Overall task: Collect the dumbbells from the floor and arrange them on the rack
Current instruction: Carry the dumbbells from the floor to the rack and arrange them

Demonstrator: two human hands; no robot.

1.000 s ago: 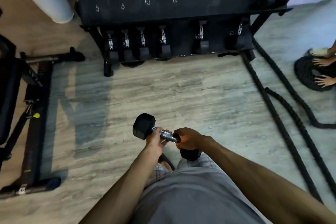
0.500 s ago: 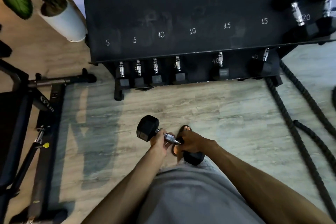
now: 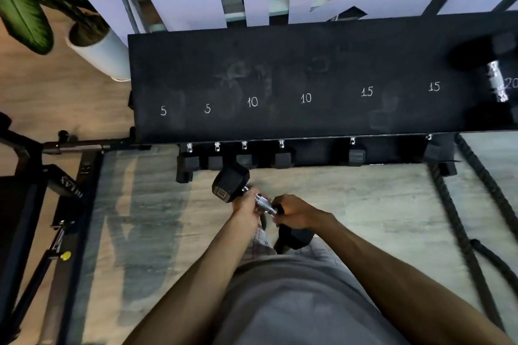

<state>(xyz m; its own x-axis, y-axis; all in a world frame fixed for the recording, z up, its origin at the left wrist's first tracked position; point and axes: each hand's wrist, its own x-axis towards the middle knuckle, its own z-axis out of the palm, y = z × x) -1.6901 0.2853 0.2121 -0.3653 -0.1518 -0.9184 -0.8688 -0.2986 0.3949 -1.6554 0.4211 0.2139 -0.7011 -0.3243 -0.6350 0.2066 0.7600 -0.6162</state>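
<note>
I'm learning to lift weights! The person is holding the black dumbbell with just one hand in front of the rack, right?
Not quite: the head view shows both hands, left and right, gripping the black hex-ended dumbbell's shiny metal handle, in front of the black rack.

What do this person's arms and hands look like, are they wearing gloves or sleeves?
No gloves and no sleeves: the left hand and right hand are bare, and both forearms are uncovered all the way to the picture's edge. No watch, rings or bands show on them.
</note>
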